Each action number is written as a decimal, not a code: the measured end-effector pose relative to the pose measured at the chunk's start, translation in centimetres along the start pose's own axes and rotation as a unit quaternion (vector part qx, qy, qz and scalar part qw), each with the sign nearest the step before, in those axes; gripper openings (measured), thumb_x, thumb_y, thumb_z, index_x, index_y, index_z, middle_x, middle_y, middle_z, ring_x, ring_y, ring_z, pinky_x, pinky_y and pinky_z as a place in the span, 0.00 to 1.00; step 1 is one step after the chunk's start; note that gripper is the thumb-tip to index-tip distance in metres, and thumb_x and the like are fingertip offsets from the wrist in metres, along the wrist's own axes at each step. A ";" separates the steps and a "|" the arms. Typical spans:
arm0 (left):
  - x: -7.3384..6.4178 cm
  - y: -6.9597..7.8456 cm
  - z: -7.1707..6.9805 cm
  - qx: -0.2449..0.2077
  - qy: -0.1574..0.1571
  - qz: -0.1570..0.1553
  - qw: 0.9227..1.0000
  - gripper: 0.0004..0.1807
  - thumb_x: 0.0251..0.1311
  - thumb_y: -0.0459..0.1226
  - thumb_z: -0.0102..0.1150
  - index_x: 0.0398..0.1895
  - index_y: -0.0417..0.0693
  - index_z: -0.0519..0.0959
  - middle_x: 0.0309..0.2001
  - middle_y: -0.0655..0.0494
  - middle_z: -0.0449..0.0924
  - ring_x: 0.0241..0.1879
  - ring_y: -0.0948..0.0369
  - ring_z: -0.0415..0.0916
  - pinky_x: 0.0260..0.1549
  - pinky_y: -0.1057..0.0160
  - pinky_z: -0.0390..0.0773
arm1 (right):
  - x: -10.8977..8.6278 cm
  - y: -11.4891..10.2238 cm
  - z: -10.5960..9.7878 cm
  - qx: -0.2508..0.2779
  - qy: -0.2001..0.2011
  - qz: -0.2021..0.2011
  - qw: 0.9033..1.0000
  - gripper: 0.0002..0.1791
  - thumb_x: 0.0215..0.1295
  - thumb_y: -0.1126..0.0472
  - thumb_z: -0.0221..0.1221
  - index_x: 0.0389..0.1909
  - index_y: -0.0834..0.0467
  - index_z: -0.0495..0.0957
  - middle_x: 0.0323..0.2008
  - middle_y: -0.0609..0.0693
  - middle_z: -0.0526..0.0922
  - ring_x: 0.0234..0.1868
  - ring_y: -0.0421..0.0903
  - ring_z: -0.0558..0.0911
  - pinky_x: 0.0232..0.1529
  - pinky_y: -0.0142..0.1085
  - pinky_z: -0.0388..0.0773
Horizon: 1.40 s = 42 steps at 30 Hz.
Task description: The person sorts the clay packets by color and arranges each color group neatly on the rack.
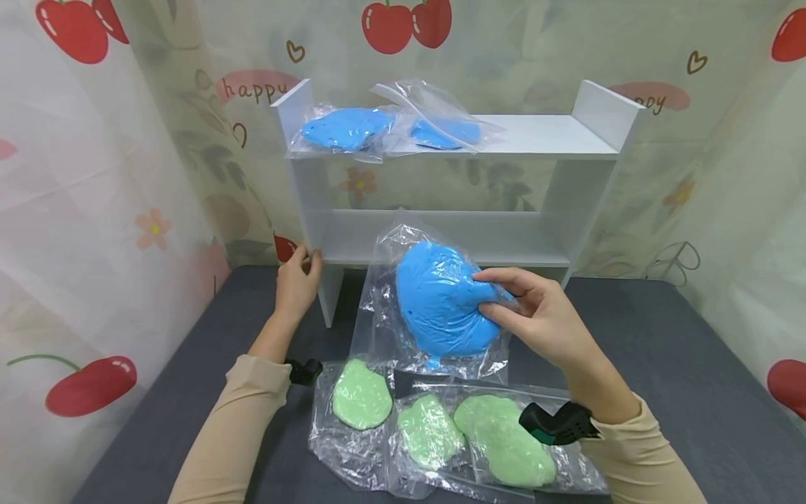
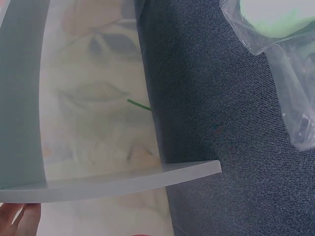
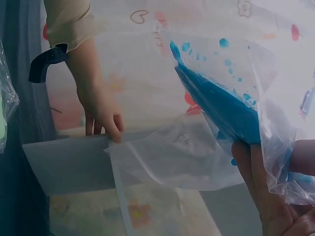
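Note:
My right hand [image 1: 541, 315] pinches the right side of a clear plastic bag of blue slime [image 1: 441, 301], thumb and fingers bent over its edge. The bag hangs tilted in front of the shelf's lower part, and the right wrist view shows the blue slime [image 3: 221, 105] edge-on inside the film. At the white shelf unit [image 1: 441, 238], my left hand [image 1: 297, 283] touches the outer face of the left side panel [image 2: 113, 189] with its fingertips. In the left wrist view only some fingers [image 2: 24, 221] show, below that panel.
Two bags of blue slime [image 1: 346, 129] lie on the top board's left half. Flat bags of green slime [image 1: 431, 430] lie on the dark table [image 1: 661, 392] near the front, between the forearms. Printed cloth [image 1: 516, 56] hangs behind and at both sides.

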<state>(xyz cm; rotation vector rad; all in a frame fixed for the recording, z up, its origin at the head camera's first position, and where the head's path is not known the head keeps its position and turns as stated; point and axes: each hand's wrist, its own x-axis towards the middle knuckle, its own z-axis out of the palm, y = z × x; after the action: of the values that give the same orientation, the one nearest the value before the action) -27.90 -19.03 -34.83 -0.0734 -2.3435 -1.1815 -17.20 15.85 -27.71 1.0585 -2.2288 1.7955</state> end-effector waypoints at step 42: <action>0.0 -0.2 0.0 -0.005 -0.002 0.003 1.000 0.22 0.69 0.42 0.43 0.63 0.47 0.68 0.57 0.41 0.76 0.51 0.46 0.79 0.38 0.46 0.79 | 0.4 -3.1 -2.2 0.057 0.080 -0.101 0.990 0.24 0.54 0.84 0.53 0.50 0.62 0.79 0.47 0.47 0.82 0.41 0.37 0.85 0.33 0.23 0.78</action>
<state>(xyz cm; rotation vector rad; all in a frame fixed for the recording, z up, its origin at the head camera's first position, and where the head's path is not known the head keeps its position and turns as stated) -27.97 -19.12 -34.93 -0.0848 -2.3391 -1.1915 -16.51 17.41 -24.27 1.0728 -1.8758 1.8666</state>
